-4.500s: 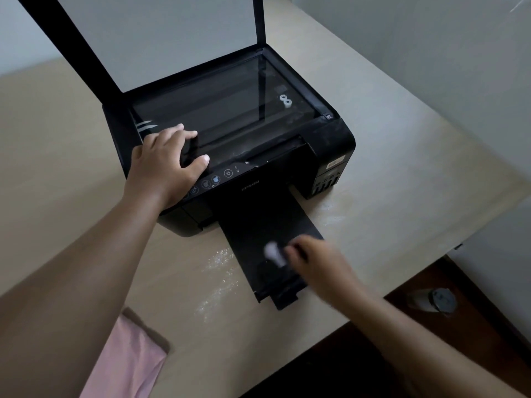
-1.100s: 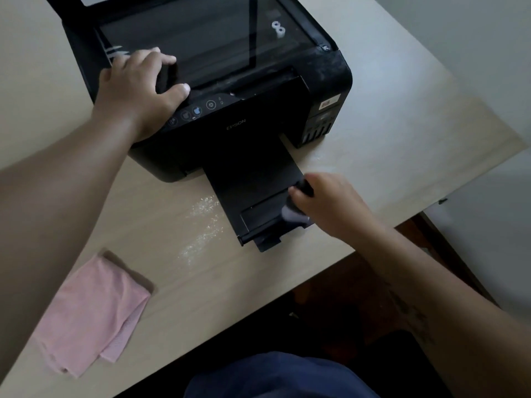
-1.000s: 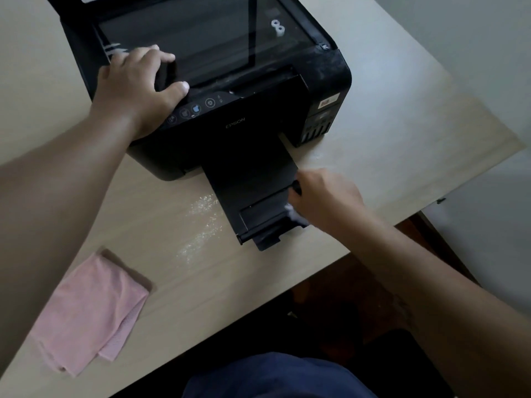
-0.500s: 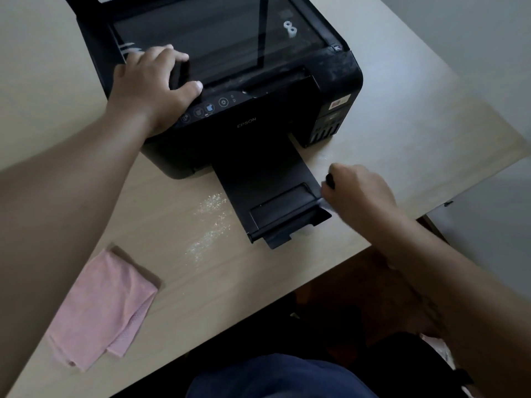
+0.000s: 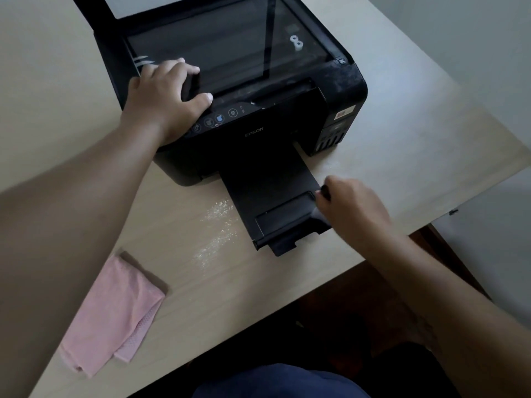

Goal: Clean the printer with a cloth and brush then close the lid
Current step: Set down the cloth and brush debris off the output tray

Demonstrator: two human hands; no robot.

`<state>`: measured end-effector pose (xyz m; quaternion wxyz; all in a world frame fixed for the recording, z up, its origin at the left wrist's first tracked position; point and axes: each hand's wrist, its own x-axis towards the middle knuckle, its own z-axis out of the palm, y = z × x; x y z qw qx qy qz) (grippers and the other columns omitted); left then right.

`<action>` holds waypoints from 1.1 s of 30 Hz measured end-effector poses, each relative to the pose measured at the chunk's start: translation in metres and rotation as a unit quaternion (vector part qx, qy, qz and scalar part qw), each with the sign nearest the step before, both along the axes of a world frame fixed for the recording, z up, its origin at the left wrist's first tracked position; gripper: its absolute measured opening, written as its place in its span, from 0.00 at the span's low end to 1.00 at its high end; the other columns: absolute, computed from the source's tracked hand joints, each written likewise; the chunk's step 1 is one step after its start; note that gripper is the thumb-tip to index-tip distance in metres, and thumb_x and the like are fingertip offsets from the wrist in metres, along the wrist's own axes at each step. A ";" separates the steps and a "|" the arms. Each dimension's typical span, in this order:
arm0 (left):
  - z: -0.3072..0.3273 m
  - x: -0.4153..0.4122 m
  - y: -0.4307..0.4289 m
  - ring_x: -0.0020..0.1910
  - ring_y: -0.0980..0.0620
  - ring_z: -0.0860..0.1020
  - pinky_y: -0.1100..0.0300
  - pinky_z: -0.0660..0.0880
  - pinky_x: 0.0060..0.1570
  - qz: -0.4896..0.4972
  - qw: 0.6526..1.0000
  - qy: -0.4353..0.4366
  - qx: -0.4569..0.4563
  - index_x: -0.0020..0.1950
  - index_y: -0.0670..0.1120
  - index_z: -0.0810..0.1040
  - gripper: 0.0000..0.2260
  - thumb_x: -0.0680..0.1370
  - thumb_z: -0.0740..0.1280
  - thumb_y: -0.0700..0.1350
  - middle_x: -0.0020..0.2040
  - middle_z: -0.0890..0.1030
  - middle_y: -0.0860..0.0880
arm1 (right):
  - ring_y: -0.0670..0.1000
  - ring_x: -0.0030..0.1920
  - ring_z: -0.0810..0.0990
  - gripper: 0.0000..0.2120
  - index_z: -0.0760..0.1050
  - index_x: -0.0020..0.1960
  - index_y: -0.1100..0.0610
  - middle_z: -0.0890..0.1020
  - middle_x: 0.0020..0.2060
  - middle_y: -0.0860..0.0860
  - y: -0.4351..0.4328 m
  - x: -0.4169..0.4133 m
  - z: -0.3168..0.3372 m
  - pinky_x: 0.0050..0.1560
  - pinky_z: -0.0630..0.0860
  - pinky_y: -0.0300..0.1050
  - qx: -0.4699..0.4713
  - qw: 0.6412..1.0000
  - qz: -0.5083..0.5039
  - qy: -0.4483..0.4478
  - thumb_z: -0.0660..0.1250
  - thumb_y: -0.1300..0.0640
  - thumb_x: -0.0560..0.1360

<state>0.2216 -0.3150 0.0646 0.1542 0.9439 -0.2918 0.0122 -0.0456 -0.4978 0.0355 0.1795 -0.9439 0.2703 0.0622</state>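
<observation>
- Nearest me, a pink cloth (image 5: 112, 314) lies folded at the front left of the desk (image 5: 402, 139), apart from both hands.
- Just beyond it, white dust specks (image 5: 218, 225) are scattered on the desk beside the left edge of the output tray (image 5: 273, 191).
- My right hand (image 5: 353, 211) has its grip curled tight round the brush (image 5: 325, 194). Only the black handle end and a blur of pale bristles show, and the bristles are at the tray's right front corner.
- My left hand (image 5: 166, 101) sits on the front left corner of the printer (image 5: 287, 133) with its grip clamped there. The fingers bend over the rim onto the scanner glass (image 5: 224, 53), and the thumb lies along the control panel (image 5: 227, 116).
- Farthest, the lid (image 5: 94, 12) stands raised, and two small white bits (image 5: 296, 43) rest on the right side of the glass.
</observation>
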 end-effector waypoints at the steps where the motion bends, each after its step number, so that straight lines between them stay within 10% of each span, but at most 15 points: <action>1: 0.000 0.000 0.000 0.75 0.48 0.59 0.45 0.53 0.72 0.000 1.000 -0.001 0.000 0.72 0.56 0.68 0.27 0.75 0.59 0.64 0.77 0.64 0.52 | 0.57 0.32 0.74 0.13 0.68 0.41 0.59 0.71 0.30 0.52 -0.007 -0.008 0.002 0.28 0.65 0.47 -0.007 0.999 -0.014 -0.034 0.59 0.53 0.81; 10: 0.001 0.000 0.000 0.75 0.47 0.59 0.44 0.53 0.71 -0.003 1.000 -0.001 -0.004 0.72 0.55 0.68 0.27 0.75 0.59 0.64 0.77 0.64 0.51 | 0.54 0.32 0.78 0.13 0.73 0.42 0.60 0.79 0.31 0.55 -0.012 -0.048 -0.016 0.32 0.73 0.49 0.088 0.988 -0.116 -0.056 0.60 0.52 0.80; 14: 0.000 -0.001 0.001 0.75 0.48 0.59 0.44 0.53 0.71 -0.003 1.000 0.000 -0.005 0.72 0.55 0.68 0.28 0.75 0.59 0.64 0.77 0.64 0.52 | 0.43 0.28 0.78 0.10 0.73 0.45 0.57 0.80 0.31 0.51 0.002 -0.033 -0.012 0.26 0.68 0.34 0.138 0.973 -0.117 -0.143 0.60 0.52 0.82; 21: 0.000 0.000 0.000 0.75 0.48 0.59 0.45 0.53 0.71 -0.002 1.000 -0.002 -0.010 0.72 0.56 0.68 0.27 0.75 0.59 0.64 0.77 0.65 0.53 | 0.56 0.30 0.76 0.12 0.71 0.46 0.59 0.78 0.32 0.54 0.027 -0.004 -0.023 0.31 0.75 0.56 0.079 0.986 -0.016 -0.148 0.60 0.52 0.82; 26: 0.000 0.000 0.001 0.75 0.50 0.59 0.46 0.53 0.72 0.001 1.000 0.000 -0.012 0.72 0.56 0.68 0.27 0.75 0.59 0.64 0.77 0.64 0.54 | 0.54 0.33 0.78 0.12 0.75 0.45 0.56 0.80 0.33 0.52 0.058 0.002 -0.022 0.33 0.74 0.50 0.279 0.956 0.065 -0.063 0.63 0.47 0.78; 33: -0.001 0.002 0.000 0.75 0.49 0.59 0.47 0.53 0.71 0.003 1.000 -0.004 -0.008 0.71 0.57 0.68 0.26 0.75 0.59 0.64 0.77 0.64 0.53 | 0.58 0.30 0.75 0.16 0.72 0.44 0.59 0.77 0.31 0.55 0.016 -0.019 -0.039 0.30 0.74 0.57 0.018 0.989 -0.029 -0.141 0.57 0.49 0.81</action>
